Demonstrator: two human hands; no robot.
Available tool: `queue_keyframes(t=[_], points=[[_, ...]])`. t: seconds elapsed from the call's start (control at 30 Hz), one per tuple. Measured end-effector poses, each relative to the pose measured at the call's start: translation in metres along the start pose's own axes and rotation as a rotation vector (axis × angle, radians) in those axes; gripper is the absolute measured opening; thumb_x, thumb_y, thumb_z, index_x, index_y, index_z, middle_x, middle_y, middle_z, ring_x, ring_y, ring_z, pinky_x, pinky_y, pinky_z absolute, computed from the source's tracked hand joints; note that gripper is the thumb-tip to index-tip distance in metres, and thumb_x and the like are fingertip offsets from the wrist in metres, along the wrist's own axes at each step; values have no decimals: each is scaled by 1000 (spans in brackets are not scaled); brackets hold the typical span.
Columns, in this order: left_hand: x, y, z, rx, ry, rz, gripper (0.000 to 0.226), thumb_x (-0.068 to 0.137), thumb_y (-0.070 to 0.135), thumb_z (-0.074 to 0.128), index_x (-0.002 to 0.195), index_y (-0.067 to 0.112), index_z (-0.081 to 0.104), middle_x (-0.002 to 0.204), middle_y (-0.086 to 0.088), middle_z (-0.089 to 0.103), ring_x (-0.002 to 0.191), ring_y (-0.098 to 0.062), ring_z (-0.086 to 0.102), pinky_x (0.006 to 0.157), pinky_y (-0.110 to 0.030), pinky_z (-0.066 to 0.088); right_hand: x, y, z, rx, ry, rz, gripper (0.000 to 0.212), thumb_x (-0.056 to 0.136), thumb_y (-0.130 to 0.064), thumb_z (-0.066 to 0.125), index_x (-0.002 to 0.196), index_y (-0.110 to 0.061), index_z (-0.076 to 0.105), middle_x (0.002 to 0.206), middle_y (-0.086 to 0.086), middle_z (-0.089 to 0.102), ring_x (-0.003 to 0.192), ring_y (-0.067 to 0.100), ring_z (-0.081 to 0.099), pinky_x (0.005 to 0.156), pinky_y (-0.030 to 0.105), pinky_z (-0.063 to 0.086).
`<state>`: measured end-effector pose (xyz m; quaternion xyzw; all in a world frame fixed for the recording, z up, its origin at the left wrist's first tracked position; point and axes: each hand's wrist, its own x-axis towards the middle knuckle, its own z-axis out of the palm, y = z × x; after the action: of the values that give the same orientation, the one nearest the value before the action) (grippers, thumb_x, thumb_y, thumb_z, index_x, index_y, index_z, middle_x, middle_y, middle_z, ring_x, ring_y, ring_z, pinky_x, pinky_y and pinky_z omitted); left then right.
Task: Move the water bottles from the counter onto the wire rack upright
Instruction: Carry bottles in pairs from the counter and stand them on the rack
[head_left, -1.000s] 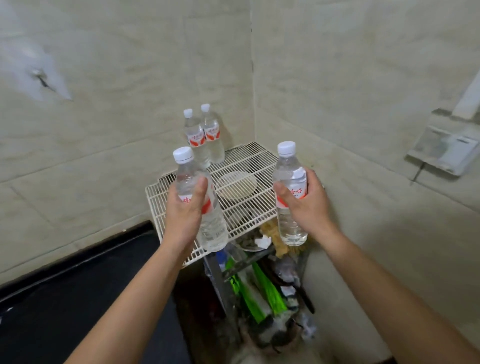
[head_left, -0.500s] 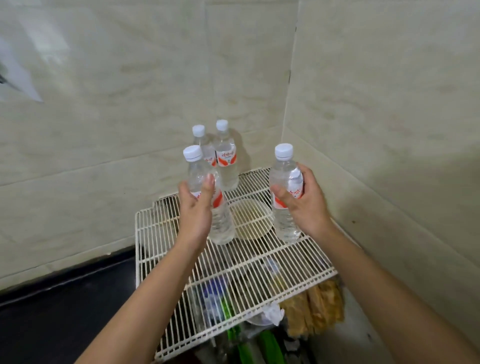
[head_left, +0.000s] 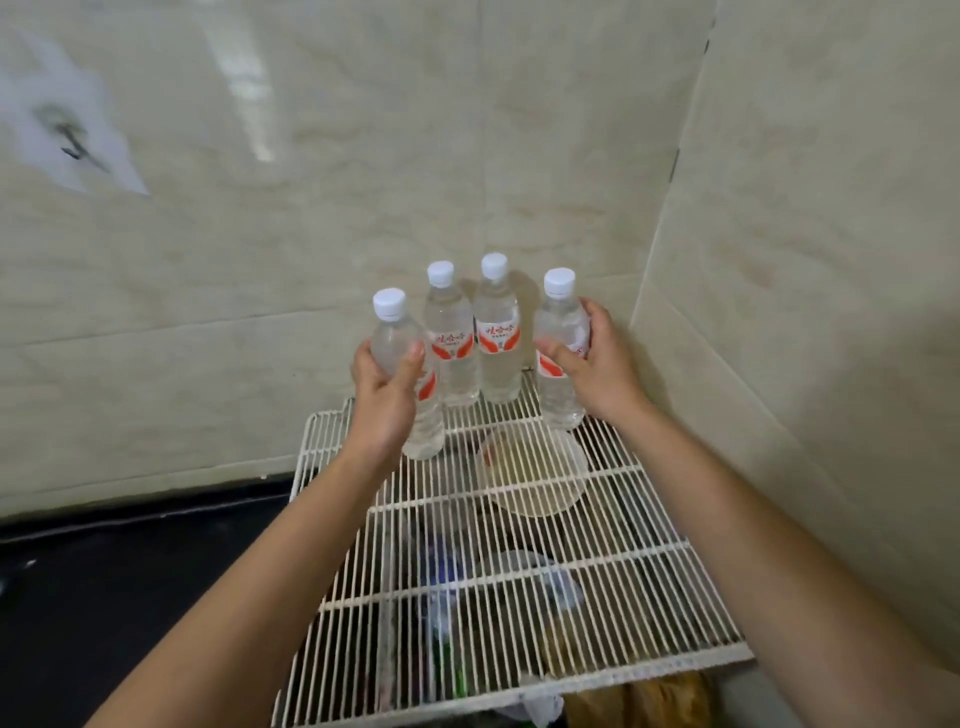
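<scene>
A white wire rack (head_left: 519, 582) stands in the tiled corner. Two clear water bottles with white caps and red labels stand upright at its back, one on the left (head_left: 451, 343) and one on the right (head_left: 497, 332). My left hand (head_left: 387, 395) grips a third bottle (head_left: 395, 338) upright, its base at the rack's back left. My right hand (head_left: 597, 364) grips a fourth bottle (head_left: 563, 322) upright, its base low over the rack beside the right standing bottle. Whether either held bottle touches the wires is unclear.
A shallow clear dish (head_left: 535, 470) lies on the rack just in front of the bottles. Clutter shows through the wires below, with a brown bag (head_left: 649, 699) under the front edge. A dark counter (head_left: 104, 597) lies to the left. Tiled walls close in behind and on the right.
Both hands have carried their bottles forward and down to the rack's back, flanking the two standing bottles. The view has moved closer over the rack.
</scene>
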<state>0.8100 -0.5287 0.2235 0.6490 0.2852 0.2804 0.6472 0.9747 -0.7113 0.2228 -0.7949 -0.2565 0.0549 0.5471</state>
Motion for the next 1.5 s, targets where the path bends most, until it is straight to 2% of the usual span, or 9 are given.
queue_keyframes(t=[0.2, 0.43, 0.57, 0.67, 0.77, 0.9, 1.13, 1.3, 1.5], points=[[34, 4, -11, 75, 76, -25, 79, 77, 68, 64, 140, 29, 37, 144, -10, 45, 123, -28, 58, 103, -55, 50, 40, -1, -8, -27, -89, 16, 73, 86, -50, 72, 147, -23, 41, 137, 1, 62, 124, 21, 59, 107, 49, 47], [44, -4, -6, 32, 36, 19, 57, 101, 47, 52, 151, 24, 35, 141, -3, 56, 123, -17, 60, 100, -38, 51, 46, 7, -8, -109, -187, 33, 77, 95, -35, 67, 158, -26, 23, 149, -3, 52, 134, 18, 52, 83, 14, 42], [53, -39, -26, 232, 2, -79, 95, 70, 86, 62, 150, 49, 28, 155, -1, 41, 136, -25, 49, 108, -56, 44, 41, 31, -5, -202, -275, 110, 99, 84, -33, 80, 159, -26, 16, 152, 0, 48, 135, 24, 52, 105, 38, 43], [49, -56, -33, 436, 7, -163, 108, 68, 72, 79, 155, 37, 25, 155, -9, 41, 132, -30, 52, 104, -58, 48, 36, 50, 6, -236, -269, 190, 79, 85, -25, 80, 151, -20, 35, 144, 6, 57, 122, 26, 61, 101, 39, 45], [47, -62, -33, 441, 31, -204, 74, 83, 45, 77, 143, 14, 48, 130, -14, 63, 110, -28, 65, 96, -52, 55, 36, 63, 15, -200, -212, 208, 73, 84, -25, 81, 146, -19, 43, 138, 6, 62, 113, 24, 65, 91, 35, 48], [55, -70, -30, 437, -7, -163, 42, 94, 35, 68, 133, 19, 61, 120, -7, 69, 108, -27, 67, 93, -47, 57, 35, 74, 20, -205, -176, 192, 59, 89, -30, 76, 142, -23, 50, 133, 1, 65, 103, 15, 61, 87, 34, 45], [67, -79, -25, 391, -59, -144, 52, 99, 35, 61, 147, 21, 48, 140, -7, 62, 125, -23, 60, 104, -46, 51, 44, 68, 31, -256, -248, 158, 56, 94, -23, 70, 145, -19, 47, 137, 3, 62, 125, 24, 59, 95, 30, 40], [64, -79, -25, 333, -116, -148, 50, 103, 28, 54, 151, 20, 41, 140, 6, 54, 126, -14, 51, 103, -39, 45, 43, 69, 39, -294, -240, 144, 65, 93, -28, 71, 150, -21, 40, 146, 4, 56, 132, 26, 53, 107, 40, 42], [66, -73, -32, 358, -218, -134, 49, 104, 30, 52, 151, 23, 39, 148, -2, 53, 126, -15, 51, 103, -41, 45, 42, 71, 37, -336, -266, 173, 86, 90, -30, 74, 157, -24, 20, 156, 6, 42, 141, 28, 45, 114, 49, 39]])
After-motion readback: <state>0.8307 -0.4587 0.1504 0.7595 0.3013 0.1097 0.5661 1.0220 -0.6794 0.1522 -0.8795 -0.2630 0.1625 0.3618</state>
